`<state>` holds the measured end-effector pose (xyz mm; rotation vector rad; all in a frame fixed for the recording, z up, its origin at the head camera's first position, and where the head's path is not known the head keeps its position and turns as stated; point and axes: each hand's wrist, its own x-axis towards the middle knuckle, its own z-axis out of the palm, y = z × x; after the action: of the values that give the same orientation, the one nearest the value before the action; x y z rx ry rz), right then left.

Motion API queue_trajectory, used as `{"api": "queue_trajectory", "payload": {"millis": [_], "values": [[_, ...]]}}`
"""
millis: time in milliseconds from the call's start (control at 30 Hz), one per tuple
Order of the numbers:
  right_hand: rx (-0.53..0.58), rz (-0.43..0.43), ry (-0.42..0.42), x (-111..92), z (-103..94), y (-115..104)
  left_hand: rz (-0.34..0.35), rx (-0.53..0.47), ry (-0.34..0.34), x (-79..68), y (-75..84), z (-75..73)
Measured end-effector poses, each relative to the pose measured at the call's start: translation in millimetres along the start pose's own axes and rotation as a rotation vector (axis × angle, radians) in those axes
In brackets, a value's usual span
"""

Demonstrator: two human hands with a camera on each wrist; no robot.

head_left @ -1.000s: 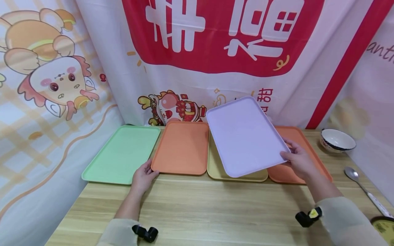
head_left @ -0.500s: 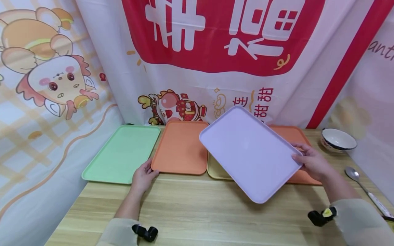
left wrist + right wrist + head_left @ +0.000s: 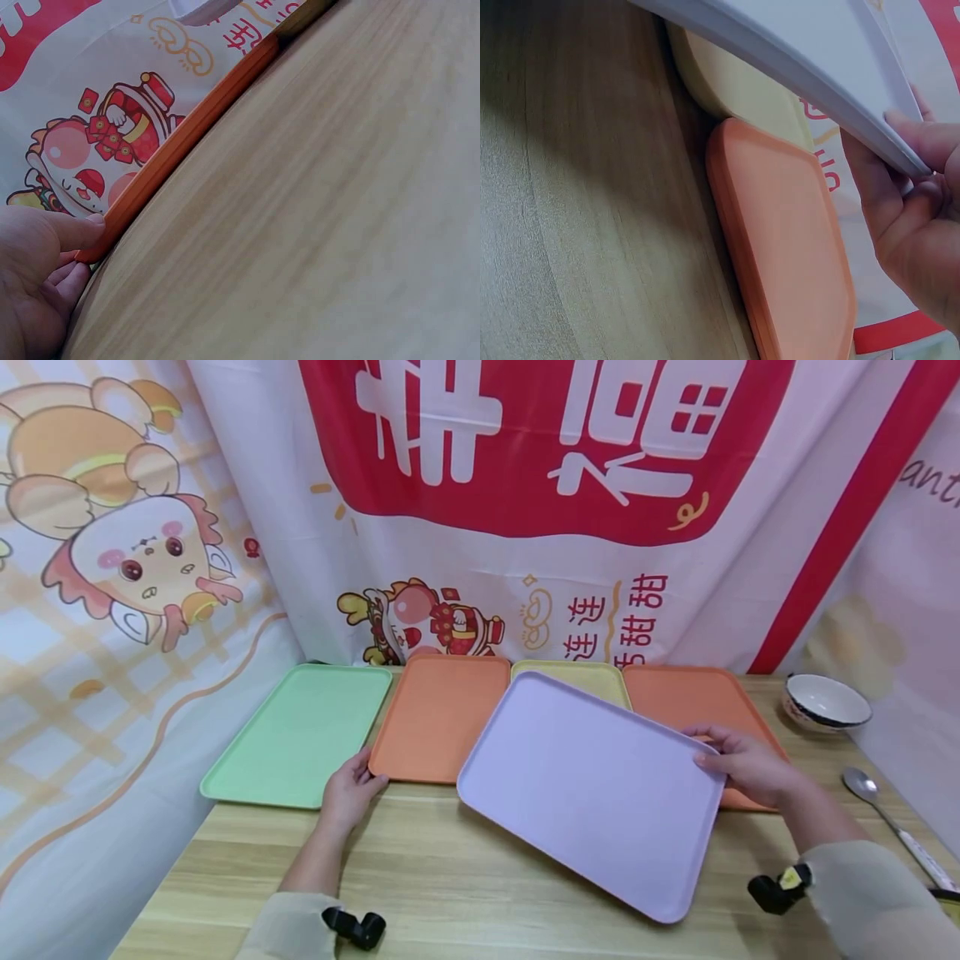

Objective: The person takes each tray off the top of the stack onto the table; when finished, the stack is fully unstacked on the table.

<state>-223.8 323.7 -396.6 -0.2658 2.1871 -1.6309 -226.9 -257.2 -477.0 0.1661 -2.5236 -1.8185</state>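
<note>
My right hand [image 3: 753, 770] pinches a lavender tray [image 3: 592, 793] near its right-hand corner, thumb over the rim and fingers beneath. In the right wrist view the lavender tray [image 3: 780, 45] is raised at a slant above the wooden table. My left hand [image 3: 348, 792] grips the front left corner of an orange tray [image 3: 442, 718] lying on the table; the left wrist view shows a thumb at that tray's edge [image 3: 187, 135]. A yellow tray [image 3: 573, 673] is mostly hidden behind the lavender one in the head view. Right of it lies a second orange tray [image 3: 682, 689], partly covered.
A green tray [image 3: 300, 735] lies at the left end of the row. On the right stand a patterned bowl [image 3: 825, 702] and, nearer, a spoon [image 3: 892, 827]. Printed curtains [image 3: 480, 560] hang behind and beside the table [image 3: 420, 877].
The lavender tray has turned clockwise and come down towards the table's front, baring the yellow tray's back edge. My right hand has moved slightly right and down; my left hand has stayed put.
</note>
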Motion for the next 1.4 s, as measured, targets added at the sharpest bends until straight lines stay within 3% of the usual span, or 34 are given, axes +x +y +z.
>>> {"api": "queue_trajectory", "payload": {"millis": [333,633,1133,1400], "values": [[-0.047,0.106,-0.045,5,6.8,0,0.010,-0.002,0.001,-0.8,2.6,1.1],[-0.110,0.050,-0.114,10,15.9,7,0.009,-0.003,0.013,-0.6,3.0,2.2],[-0.319,0.055,-0.095,20,45.7,25,0.016,-0.019,0.009,-4.0,4.8,0.7],[-0.454,0.080,0.024,17,66.0,20,0.004,-0.009,0.012,-4.1,4.6,0.5]]}}
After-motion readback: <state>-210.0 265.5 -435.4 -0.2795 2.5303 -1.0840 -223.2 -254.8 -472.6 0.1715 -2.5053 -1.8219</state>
